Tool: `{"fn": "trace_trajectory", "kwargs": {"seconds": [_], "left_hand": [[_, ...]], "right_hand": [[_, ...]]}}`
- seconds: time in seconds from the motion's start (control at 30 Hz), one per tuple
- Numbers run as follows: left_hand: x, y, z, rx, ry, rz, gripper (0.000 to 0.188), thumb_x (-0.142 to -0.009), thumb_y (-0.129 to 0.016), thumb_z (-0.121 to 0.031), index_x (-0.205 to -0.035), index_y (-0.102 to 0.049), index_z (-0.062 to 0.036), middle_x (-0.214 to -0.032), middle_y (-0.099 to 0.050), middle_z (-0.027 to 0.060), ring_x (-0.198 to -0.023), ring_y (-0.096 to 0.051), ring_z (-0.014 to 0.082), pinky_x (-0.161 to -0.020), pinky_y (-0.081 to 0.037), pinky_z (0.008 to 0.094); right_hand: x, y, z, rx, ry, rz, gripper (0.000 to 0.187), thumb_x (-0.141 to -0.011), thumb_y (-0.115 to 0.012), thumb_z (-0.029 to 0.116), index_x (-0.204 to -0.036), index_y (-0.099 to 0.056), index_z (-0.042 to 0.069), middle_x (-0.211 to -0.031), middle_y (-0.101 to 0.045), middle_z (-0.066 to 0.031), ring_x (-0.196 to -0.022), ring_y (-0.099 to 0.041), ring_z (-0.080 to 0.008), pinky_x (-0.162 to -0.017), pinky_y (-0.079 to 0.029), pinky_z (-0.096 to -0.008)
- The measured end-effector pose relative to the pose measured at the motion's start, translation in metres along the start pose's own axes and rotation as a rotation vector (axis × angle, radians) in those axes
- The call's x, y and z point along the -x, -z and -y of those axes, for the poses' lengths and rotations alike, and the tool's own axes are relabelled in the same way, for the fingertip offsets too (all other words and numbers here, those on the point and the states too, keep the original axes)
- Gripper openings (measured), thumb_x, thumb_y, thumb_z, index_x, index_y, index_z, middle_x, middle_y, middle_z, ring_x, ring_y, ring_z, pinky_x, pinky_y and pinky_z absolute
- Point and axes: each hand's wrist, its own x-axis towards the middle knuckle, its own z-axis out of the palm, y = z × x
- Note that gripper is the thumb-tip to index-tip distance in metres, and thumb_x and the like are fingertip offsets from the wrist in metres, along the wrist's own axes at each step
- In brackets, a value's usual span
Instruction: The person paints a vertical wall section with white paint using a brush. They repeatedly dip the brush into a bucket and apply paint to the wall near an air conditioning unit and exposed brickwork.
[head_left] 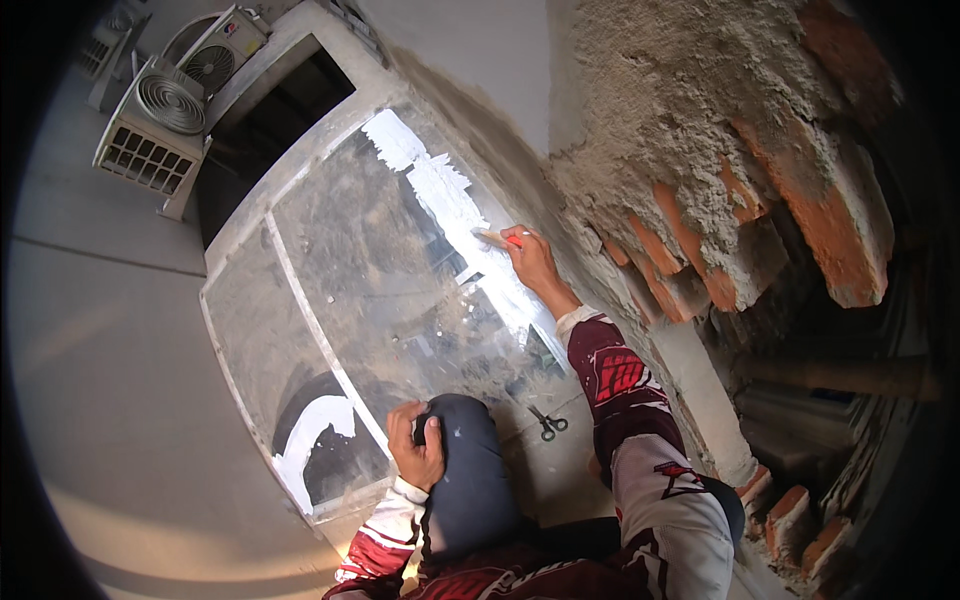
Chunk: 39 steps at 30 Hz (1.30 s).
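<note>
My right hand (536, 262) is closed on a paintbrush (493, 238) with a red-orange handle. Its bristles touch a ragged band of white coating (440, 190) along the right side of a dusty grey panel (325, 250). A curved white patch (318, 425) marks the panel's near left part. My left hand (416, 448) lies against my bent knee (462, 450) in dark trousers, its fingers curled round the knee's side. A pair of scissors (548, 423) with dark green handles rests right of that knee, its blades partly open.
Rough plaster and broken orange bricks (830, 215) jut out on the right, close to my right arm. Beyond the panel is a dark rectangular opening (285, 105). Air conditioner units (160, 125) stand out from the grey wall at the upper left. Small debris dots the panel.
</note>
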Motion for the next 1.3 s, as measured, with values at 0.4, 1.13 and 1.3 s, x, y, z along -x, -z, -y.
{"fn": "trace_trajectory", "kwargs": {"seconds": [0.4, 1.13, 1.3], "left_hand": [[-0.004, -0.004, 0.005, -0.006, -0.014, 0.010, 0.018, -0.083, -0.061, -0.002, -0.100, -0.060, 0.0016, -0.098, -0.062, 0.0180, -0.098, -0.058, 0.0351, -0.089, -0.044, 0.0411], [-0.008, -0.013, 0.002, 0.020, -0.031, 0.055, 0.017, -0.083, -0.061, -0.001, -0.100, -0.060, 0.0017, -0.098, -0.062, 0.0183, -0.096, -0.059, 0.0343, -0.088, -0.045, 0.0396], [-0.010, -0.018, 0.002, 0.054, -0.054, 0.065, 0.016, -0.084, -0.061, -0.001, -0.100, -0.060, 0.0016, -0.098, -0.062, 0.0178, -0.095, -0.058, 0.0337, -0.088, -0.045, 0.0390]], "right_hand": [[0.022, 0.003, 0.002, -0.166, -0.052, -0.168, 0.017, -0.088, -0.063, 0.010, -0.103, -0.062, 0.003, -0.093, -0.065, -0.0198, -0.085, -0.064, -0.0357, -0.074, -0.051, -0.0416], [0.074, 0.021, 0.007, -0.082, -0.059, -0.279, 0.015, -0.088, -0.062, 0.007, -0.103, -0.061, 0.002, -0.099, -0.067, -0.0170, -0.090, -0.064, -0.0356, -0.080, -0.050, -0.0417], [0.085, 0.036, 0.017, -0.104, -0.224, -0.239, 0.015, -0.088, -0.062, 0.008, -0.103, -0.061, 0.002, -0.100, -0.067, -0.0170, -0.091, -0.064, -0.0366, -0.080, -0.050, -0.0413]]}}
